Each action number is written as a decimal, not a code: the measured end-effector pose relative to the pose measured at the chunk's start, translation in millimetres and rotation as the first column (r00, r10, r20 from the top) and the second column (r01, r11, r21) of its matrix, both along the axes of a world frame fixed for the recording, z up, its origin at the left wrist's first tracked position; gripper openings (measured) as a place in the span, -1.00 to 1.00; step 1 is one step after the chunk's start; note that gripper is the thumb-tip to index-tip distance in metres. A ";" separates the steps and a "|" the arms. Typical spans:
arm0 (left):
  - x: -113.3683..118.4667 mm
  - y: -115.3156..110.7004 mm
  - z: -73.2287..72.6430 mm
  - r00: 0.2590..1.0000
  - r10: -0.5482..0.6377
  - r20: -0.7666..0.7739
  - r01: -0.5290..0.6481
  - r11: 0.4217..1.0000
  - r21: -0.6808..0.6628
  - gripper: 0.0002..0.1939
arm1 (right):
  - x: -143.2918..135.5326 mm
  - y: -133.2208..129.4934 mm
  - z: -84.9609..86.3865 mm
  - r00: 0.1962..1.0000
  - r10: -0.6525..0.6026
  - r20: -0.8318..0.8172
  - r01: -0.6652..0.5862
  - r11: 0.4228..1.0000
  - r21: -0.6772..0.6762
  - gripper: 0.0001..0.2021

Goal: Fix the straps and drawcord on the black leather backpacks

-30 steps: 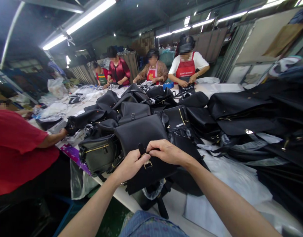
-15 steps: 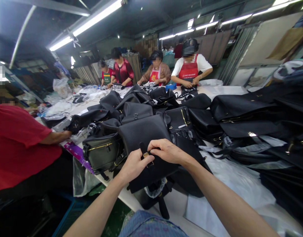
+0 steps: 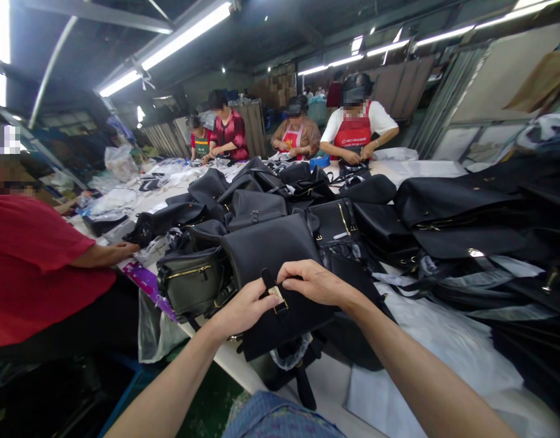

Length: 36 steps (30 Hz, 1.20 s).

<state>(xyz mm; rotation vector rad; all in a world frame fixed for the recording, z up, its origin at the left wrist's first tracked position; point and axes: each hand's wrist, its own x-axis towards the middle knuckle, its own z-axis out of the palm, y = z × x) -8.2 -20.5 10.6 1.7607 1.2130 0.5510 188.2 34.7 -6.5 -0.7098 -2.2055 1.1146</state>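
Both hands meet at the near edge of the table [image 3: 325, 377], working on one black bag [image 3: 275, 267]. The left hand [image 3: 243, 310] is curled narrow, thumb and fingers pinched on the strap [image 3: 267, 281] just by the gold buckle [image 3: 279, 296], likely to keep the small metal part from twisting. The right hand [image 3: 314, 283] arches over from the other side, fingers bent down and closed on the same strap and buckle, knuckles up, wrist roughly level with the forearm. Both forearms come in from below and converge, so the buckle sits between the two thumbs, close to the body where it is easiest to see.

The bag lies flat, flap up, partly overhanging the table edge, which seems to leave the strap free to handle. Behind it a heap of bags [image 3: 307, 207] covers the table, including one with a gold zip [image 3: 191, 283] just to the left. A white sheet [image 3: 444, 347] lies to the right under more bags. On the left, a person in red [image 3: 38, 274] rests a hand on the table; four other people [image 3: 302, 131] work at the far end.
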 end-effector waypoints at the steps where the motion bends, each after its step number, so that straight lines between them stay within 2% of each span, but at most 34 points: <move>1: -0.6 0.2 0.0 1.000 -0.004 0.012 0.004 1.000 -0.010 -0.72 | 0.3 0.1 0.1 1.000 0.004 -0.001 -0.004 1.000 -0.005 -0.86; 9: -7.9 4.3 -1.4 0.990 -0.128 0.064 0.129 0.991 -0.021 -0.72 | 4.0 1.4 -3.4 0.999 0.049 -0.004 -0.049 0.992 -0.114 -0.89; 13: -9.9 4.6 5.3 0.989 -0.146 0.002 0.146 0.989 0.014 -0.74 | 4.8 2.7 -3.9 0.999 0.047 -0.001 -0.047 0.988 -0.146 -0.89; 16: -4.3 -0.2 7.8 0.994 -0.079 -0.074 0.080 0.997 0.014 -0.75 | 3.2 2.8 -5.2 1.000 0.026 0.015 -0.023 0.991 -0.133 -0.89; 19: 6.1 -6.8 3.5 0.970 0.106 -0.217 -0.098 0.994 0.048 -0.77 | 1.3 2.1 -8.5 1.000 0.009 0.028 -0.006 0.994 -0.110 -0.88; 21: 11.7 -9.5 -0.5 0.950 0.171 -0.261 -0.156 0.985 0.079 -0.75 | 1.1 1.7 -10.6 0.999 0.006 0.032 -0.003 0.995 -0.101 -0.88; 25: 12.7 -9.5 -2.2 0.984 0.035 -0.174 -0.012 0.992 0.129 -0.89 | 3.5 1.6 -11.6 0.999 0.018 0.032 -0.015 0.995 -0.098 -0.87; 28: 7.7 -7.9 -0.2 0.986 -0.025 -0.166 0.051 0.987 0.150 -0.89 | 5.1 1.7 -10.1 0.999 0.029 0.022 -0.026 0.993 -0.112 -0.87; 36: -6.7 2.2 6.9 0.966 -0.184 -0.180 0.198 0.978 0.064 -0.85 | 4.9 0.9 -6.9 0.998 0.062 0.009 -0.061 0.989 -0.136 -0.88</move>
